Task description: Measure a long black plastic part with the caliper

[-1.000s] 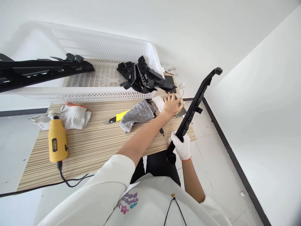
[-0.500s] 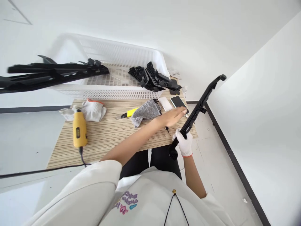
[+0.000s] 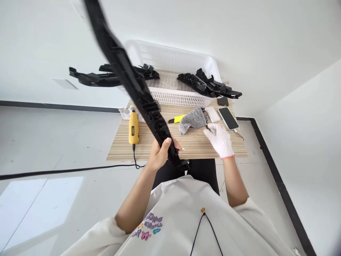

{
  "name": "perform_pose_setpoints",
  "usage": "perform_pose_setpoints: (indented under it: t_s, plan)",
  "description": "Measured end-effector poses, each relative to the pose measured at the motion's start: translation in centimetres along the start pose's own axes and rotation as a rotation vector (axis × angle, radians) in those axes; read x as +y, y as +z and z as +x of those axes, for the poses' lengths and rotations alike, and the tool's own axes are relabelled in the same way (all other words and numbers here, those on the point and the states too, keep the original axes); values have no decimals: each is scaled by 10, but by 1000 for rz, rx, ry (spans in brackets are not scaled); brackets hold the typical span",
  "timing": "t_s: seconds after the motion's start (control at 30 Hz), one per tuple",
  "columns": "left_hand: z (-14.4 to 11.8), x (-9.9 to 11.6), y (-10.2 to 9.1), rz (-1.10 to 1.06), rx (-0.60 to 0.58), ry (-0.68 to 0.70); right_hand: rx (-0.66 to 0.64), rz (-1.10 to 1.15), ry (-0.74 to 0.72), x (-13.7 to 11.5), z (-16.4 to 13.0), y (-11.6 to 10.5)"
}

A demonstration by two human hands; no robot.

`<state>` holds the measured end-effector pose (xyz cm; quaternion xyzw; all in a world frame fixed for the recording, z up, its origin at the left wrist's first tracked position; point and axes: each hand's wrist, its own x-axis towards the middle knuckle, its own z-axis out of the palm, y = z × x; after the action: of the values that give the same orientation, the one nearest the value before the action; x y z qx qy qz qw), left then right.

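Observation:
My bare left hand (image 3: 160, 153) grips a long black plastic trim piece (image 3: 138, 89) near its lower end. The piece rises tilted to the upper left, across the front of the basket. My right hand (image 3: 220, 140), in a white knitted glove with an orange cuff edge, is over the right part of the table. Its fingers are closed around a small dark item (image 3: 208, 128), too little of which shows to name. Just left of those fingers lies a grey cloth (image 3: 192, 121), beside a yellow-and-black utility knife (image 3: 178, 119).
A white plastic basket (image 3: 173, 97) stands at the table's back, with black trim pieces (image 3: 205, 85) sticking out over its rim. A yellow corded rotary tool (image 3: 133, 128) lies at left. A phone (image 3: 228, 118) and a white pack (image 3: 212, 114) lie at right.
The long trim piece has passed from my gloved right hand to my bare left hand and swung over to the left. My right hand has moved onto the table near the cloth.

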<state>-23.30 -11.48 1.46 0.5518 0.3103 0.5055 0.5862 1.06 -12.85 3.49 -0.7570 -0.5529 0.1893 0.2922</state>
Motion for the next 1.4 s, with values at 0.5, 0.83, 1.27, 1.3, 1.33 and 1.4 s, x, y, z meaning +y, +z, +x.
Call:
perform_pose_setpoints:
  t_s: [0.5, 0.83, 1.27, 1.3, 1.33, 1.4]
  plan:
    - [-5, -37, 1, -164, 103, -256, -132, -468, 25, 8, 30, -10]
    - [-5, -38, -1, -175, 58, -276, -89, -244, -169, 10, -30, -98]
    - [-8, -40, -2, -166, -112, -226, 172, -589, -442, -84, 15, -80]
    - [-8, -39, -3, -172, -124, -223, 195, -605, -480, -93, 22, -84]
    - [-9, -39, -3, -179, -132, -221, 216, -622, -515, -100, 30, -88]
    - [-10, -38, -3, -194, -142, -225, 250, -664, -558, -112, 44, -96]
